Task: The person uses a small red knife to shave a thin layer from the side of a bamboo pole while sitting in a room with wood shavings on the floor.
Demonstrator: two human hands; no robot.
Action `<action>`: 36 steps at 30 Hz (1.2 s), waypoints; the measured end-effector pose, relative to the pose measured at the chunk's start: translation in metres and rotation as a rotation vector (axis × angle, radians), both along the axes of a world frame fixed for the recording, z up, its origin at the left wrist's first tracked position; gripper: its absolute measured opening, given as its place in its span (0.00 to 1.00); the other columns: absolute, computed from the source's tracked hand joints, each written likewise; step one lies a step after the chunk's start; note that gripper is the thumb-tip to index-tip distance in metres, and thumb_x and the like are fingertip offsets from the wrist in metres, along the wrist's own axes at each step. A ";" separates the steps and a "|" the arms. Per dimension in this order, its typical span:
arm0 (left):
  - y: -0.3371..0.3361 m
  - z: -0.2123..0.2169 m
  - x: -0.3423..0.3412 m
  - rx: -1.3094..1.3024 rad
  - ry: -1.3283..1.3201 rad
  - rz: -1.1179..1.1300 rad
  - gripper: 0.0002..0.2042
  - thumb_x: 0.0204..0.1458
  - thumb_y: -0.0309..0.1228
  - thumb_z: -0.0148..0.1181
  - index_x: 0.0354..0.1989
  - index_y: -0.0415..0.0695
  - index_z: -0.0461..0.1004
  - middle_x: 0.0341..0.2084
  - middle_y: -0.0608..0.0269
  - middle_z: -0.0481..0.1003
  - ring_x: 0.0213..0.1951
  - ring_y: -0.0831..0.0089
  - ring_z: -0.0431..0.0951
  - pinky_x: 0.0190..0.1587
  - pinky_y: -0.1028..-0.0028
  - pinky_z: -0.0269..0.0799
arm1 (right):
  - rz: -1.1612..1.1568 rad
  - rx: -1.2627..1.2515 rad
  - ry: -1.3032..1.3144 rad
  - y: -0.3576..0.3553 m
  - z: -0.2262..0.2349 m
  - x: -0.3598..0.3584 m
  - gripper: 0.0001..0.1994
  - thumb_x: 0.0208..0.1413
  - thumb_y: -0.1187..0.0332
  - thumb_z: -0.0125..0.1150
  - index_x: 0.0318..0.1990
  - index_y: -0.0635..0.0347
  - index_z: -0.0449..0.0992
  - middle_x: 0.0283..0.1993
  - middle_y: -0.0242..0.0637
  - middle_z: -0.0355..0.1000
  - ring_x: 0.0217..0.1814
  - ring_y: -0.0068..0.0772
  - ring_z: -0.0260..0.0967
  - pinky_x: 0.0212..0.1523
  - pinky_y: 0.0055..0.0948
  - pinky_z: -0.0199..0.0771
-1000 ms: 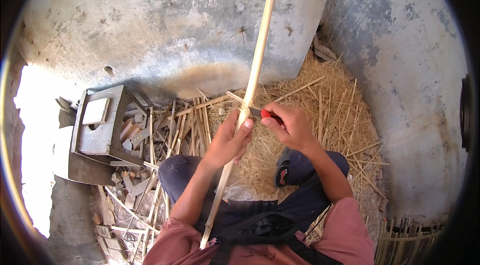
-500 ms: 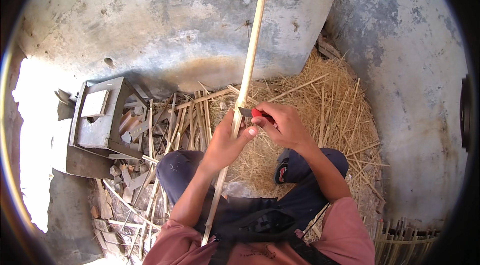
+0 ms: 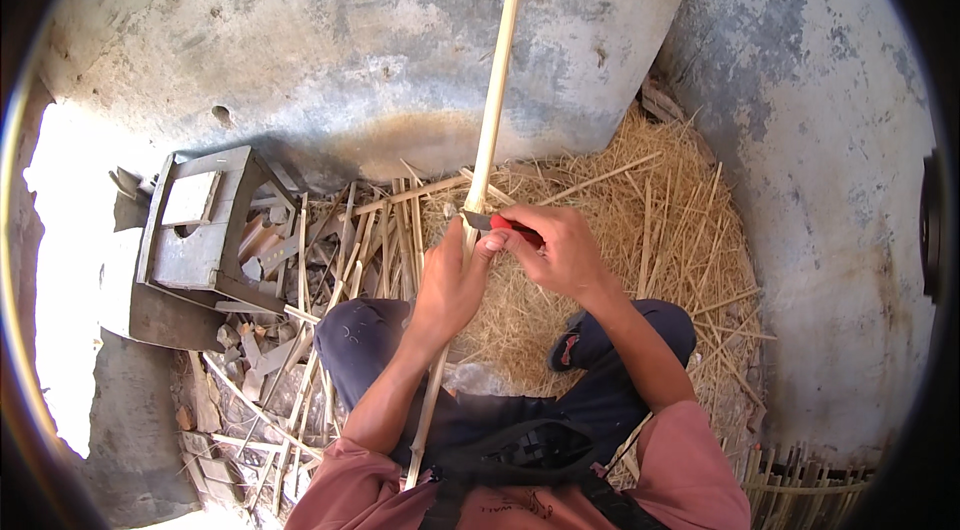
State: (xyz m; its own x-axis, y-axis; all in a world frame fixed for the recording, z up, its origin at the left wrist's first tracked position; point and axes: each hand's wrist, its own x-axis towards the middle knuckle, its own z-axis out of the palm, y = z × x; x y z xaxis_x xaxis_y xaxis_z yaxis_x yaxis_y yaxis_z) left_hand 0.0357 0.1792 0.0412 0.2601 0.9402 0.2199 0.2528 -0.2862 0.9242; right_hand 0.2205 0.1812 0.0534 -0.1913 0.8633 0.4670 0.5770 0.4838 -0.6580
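A long pale split-bamboo strip (image 3: 492, 110) slants up from my lap past my knees, its far end in front of the wall. My left hand (image 3: 448, 285) is wrapped round the strip near its middle. In my right hand (image 3: 562, 248) is a knife (image 3: 508, 226) with a red and black handle, its short grey blade lying against the strip at a joint just beyond my left fingers. My left thumb reaches across to the knife hand. The fingertips under the strip are partly hidden.
A worn wooden box (image 3: 203, 220) stands at the left among scrap wood and rubble. Straw-like shavings (image 3: 600, 200) and loose bamboo sticks (image 3: 405, 235) cover the floor ahead and to the right. Stained walls (image 3: 330, 50) rise close by. Upright sticks (image 3: 815, 485) stand at the lower right.
My left thumb has come up against the right hand and the knife. The strip's far end has shifted slightly left, and the blade stays at the joint.
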 end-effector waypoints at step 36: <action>-0.024 -0.028 0.010 -0.095 0.255 -0.130 0.19 0.69 0.41 0.62 0.38 0.33 0.70 0.19 0.39 0.72 0.23 0.38 0.75 0.28 0.50 0.67 | -0.505 0.005 -0.080 0.072 -0.024 0.102 0.20 0.71 0.48 0.59 0.46 0.55 0.86 0.19 0.36 0.72 0.19 0.36 0.68 0.24 0.38 0.64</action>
